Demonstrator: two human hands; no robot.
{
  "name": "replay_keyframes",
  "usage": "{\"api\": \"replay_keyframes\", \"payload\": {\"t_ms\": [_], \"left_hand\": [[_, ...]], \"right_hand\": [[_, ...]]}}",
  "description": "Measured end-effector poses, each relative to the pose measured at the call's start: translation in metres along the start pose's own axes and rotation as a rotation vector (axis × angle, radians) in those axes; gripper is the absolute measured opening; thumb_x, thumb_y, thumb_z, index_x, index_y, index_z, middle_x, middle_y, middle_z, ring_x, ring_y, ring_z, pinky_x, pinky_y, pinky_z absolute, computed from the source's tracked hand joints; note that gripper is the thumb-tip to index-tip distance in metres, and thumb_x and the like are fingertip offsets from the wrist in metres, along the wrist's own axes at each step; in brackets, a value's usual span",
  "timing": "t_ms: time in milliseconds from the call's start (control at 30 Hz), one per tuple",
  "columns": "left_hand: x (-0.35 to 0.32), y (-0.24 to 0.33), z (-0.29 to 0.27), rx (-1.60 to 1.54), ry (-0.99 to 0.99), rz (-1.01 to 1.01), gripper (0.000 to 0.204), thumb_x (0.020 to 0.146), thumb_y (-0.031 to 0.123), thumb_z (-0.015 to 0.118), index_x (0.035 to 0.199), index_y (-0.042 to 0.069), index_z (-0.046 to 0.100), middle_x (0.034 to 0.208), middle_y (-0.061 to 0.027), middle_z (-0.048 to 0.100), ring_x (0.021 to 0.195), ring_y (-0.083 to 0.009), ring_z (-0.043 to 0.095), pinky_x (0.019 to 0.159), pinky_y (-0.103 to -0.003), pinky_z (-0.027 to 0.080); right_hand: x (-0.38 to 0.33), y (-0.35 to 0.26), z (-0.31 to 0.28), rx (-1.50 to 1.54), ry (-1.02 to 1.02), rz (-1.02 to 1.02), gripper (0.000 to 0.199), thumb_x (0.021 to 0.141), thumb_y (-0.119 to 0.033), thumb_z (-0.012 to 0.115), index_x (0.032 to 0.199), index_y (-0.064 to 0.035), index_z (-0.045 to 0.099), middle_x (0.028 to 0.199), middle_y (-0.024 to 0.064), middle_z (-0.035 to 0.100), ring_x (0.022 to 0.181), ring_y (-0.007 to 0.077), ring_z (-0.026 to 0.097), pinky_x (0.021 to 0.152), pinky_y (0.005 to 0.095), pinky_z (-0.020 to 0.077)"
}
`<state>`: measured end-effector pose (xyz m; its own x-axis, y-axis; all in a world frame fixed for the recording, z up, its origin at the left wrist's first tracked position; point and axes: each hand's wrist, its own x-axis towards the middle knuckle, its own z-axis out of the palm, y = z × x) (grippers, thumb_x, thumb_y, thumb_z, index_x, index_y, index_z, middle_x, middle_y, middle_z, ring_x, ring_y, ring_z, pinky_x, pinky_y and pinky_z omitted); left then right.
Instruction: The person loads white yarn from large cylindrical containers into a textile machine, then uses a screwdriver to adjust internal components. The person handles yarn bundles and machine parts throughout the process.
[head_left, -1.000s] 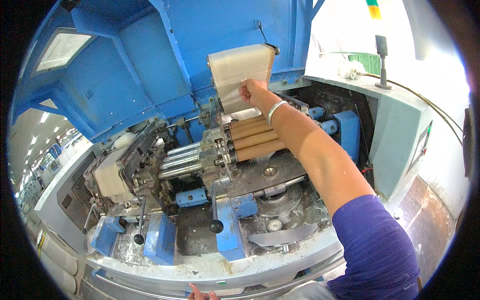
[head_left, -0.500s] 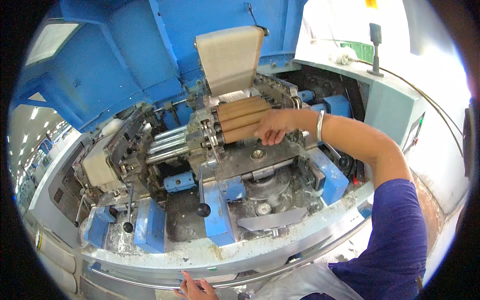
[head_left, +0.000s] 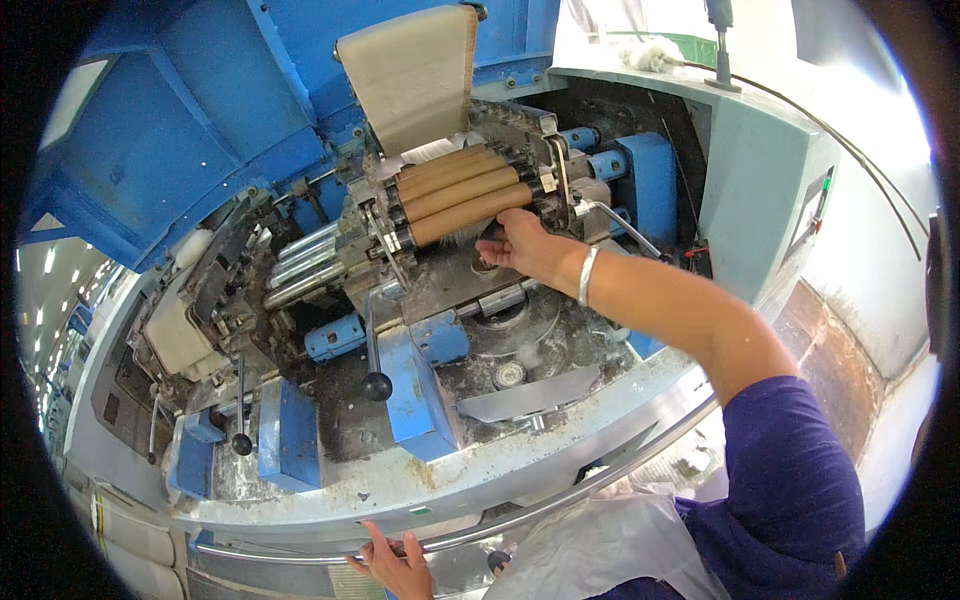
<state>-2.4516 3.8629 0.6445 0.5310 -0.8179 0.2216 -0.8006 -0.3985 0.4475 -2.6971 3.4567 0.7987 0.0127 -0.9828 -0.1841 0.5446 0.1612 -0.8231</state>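
My right hand (head_left: 515,245) reaches over the blue machine, a silver bangle (head_left: 587,275) on its wrist. Its fingers curl at the grey plate (head_left: 450,285) just below the lowest of several brown rollers (head_left: 465,190); what they pinch, if anything, is hidden. A cream sheet (head_left: 415,75) of fibre slopes down into the rollers from above. My left hand (head_left: 395,565) is at the bottom edge, with spread fingers resting against the curved metal rail (head_left: 560,495).
Steel rollers (head_left: 300,265) lie left of the brown ones. Two black-knobbed levers (head_left: 375,380) (head_left: 241,440) stand up from the dusty blue base (head_left: 420,390). A grey-green cabinet (head_left: 760,180) closes the right side. Crumpled clear plastic (head_left: 600,550) lies by my body.
My right hand dropped from the cream sheet to the brown rollers, then under the lowest one. The view has shifted closer to the machine.
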Motion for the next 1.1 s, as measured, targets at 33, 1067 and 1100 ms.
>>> {"api": "replay_keyframes", "payload": {"t_ms": [33,1067,1100], "left_hand": [[0.001,-0.002,0.0,0.017,0.017,0.023,0.068,0.086,0.042,0.062,0.138,0.002,0.046,0.072,-0.0035,0.061,0.09,-0.0283,0.055,0.11,-0.063,0.013],[-0.007,0.02,-0.012,0.064,0.056,0.12,0.052,0.088,0.031,0.06,0.13,0.001,0.054,0.084,-0.0064,0.066,0.087,-0.0278,0.059,0.099,-0.049,0.039],[-0.009,0.028,-0.018,-0.026,0.025,0.077,0.048,0.09,0.03,0.059,0.129,0.001,0.055,0.087,-0.0068,0.068,0.087,-0.0274,0.06,0.096,-0.046,0.042]], "right_hand": [[0.009,0.003,0.0,0.057,-0.012,-0.027,0.018,0.095,-0.012,0.041,0.11,-0.0022,0.042,0.105,0.0179,0.048,0.081,0.0314,0.063,0.062,0.0437,0.0559],[-0.28,-0.016,-0.102,-1.327,-1.124,-0.197,0.051,0.097,-0.042,0.048,0.09,0.0079,0.058,0.08,0.0249,0.062,0.076,0.0386,0.063,0.071,0.0458,0.0503],[-0.283,-0.02,-0.102,-1.333,-1.135,-0.229,0.05,0.096,-0.041,0.049,0.089,0.0084,0.058,0.08,0.0258,0.062,0.079,0.0414,0.062,0.073,0.0472,0.049]]}}
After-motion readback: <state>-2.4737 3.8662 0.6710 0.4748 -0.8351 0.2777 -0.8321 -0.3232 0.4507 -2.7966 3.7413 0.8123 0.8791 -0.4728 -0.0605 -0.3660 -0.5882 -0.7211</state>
